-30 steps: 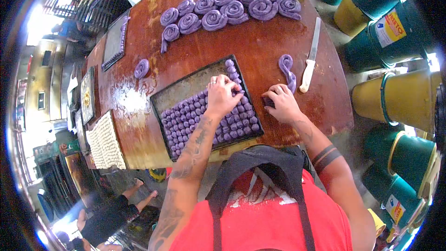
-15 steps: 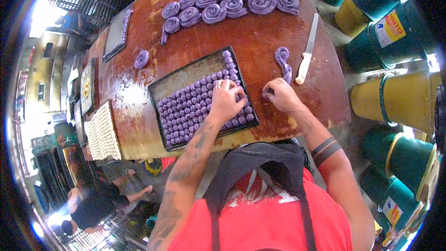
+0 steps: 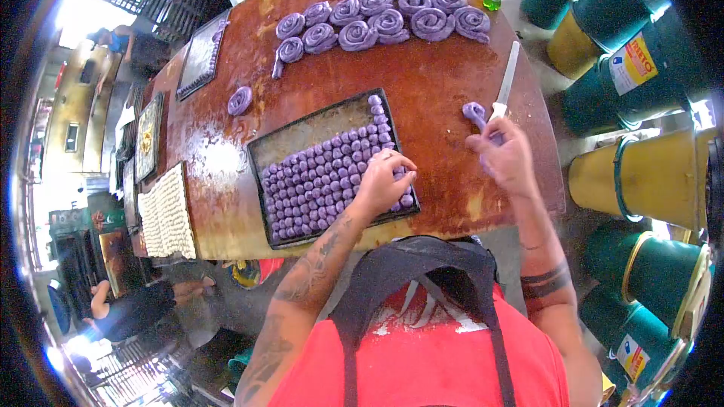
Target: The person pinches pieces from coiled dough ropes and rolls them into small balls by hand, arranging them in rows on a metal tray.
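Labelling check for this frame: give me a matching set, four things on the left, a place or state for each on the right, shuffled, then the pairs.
Things:
1. left hand
2. right hand
3. knife
4. dough spirals

Places or states:
A. coiled in rows at the table's far end
B. on the dough balls at the tray's near right corner
C. lying on the table, white handle towards the person
D. raised, gripping a purple dough rope

Pairs: 1-B, 2-D, 3-C, 4-A

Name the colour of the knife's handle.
White; the knife handle shows in the head view, partly behind the right hand.
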Demonstrator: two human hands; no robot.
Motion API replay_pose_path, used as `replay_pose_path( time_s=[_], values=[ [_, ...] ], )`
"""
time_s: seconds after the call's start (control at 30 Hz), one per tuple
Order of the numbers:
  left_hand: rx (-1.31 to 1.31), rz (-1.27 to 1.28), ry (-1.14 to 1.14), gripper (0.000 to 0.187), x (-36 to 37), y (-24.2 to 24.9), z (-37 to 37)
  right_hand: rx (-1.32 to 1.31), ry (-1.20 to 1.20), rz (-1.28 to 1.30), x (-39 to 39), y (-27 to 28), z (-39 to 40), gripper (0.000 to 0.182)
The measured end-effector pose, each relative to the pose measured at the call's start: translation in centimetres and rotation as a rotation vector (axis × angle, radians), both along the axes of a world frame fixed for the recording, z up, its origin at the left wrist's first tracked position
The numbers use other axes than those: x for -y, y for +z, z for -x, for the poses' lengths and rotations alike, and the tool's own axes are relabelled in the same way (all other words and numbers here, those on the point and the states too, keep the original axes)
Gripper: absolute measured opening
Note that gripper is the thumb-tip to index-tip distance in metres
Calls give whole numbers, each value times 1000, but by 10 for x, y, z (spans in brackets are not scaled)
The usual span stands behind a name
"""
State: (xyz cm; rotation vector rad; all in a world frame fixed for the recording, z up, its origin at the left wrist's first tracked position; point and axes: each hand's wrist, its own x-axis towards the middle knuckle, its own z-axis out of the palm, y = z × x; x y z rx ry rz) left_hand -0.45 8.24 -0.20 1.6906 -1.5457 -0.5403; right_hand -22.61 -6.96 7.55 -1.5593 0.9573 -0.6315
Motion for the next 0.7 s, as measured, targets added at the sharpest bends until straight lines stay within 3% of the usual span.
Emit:
replay_pose_path(
  time_s=[0.1,0.17,0.2,0.23,0.3,0.4,0.43,0.5,0.6,0.7],
  values=[
    [-157,-45,-6,14,19,26,22,-267,-67,173,-22,-65,-22,17],
    [-222,18,-3,17,32,41,37,-329,13,192,-31,-74,-28,11],
    [-239,30,-30,20,39,50,42,-98,11,194,-33,-80,-38,9],
    [-104,149,-106,21,45,58,44,-47,33,115,-38,-82,-34,4],
    [-84,71,-133,21,45,59,44,70,15,10,-42,-87,-38,7],
    [-81,-15,-12,20,45,37,28,-39,71,417,-40,-83,-45,14],
    [-245,-130,126,19,41,40,30,-39,35,385,-40,-77,-47,15],
    [-355,-230,185,15,41,27,20,-38,-35,320,-40,-65,-50,17],
    [-659,-367,193,16,48,10,14,-88,139,320,-38,-79,-56,19],
    [-302,-569,214,20,56,15,-27,-126,188,192,-30,-75,-57,20]
  ],
)
